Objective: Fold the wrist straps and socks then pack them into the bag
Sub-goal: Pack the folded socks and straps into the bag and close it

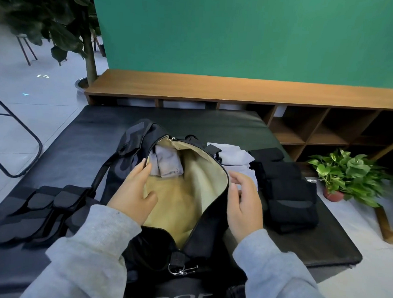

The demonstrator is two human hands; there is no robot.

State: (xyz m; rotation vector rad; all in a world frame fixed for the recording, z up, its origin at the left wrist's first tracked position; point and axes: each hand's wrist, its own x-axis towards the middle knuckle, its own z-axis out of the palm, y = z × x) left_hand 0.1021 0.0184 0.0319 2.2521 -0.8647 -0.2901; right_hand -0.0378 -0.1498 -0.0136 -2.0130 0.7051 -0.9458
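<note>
The fingers of the left hand lie relaxed and nearly straight inside the open mouth of the black bag, tips resting on the tan lining just beside a folded grey sock tucked in at the far end of the opening; they hold nothing. The right hand hovers just outside the bag's right rim, its fingers loosely spread and not gripping anything, just in front of a stack of folded grey socks lying on the dark surface. To the right of that stack sit folded black wrist straps, near the right hand but not touched. More black wrist straps lie flat and unfolded on the surface to the left of the bag, apart from the left hand.
</note>
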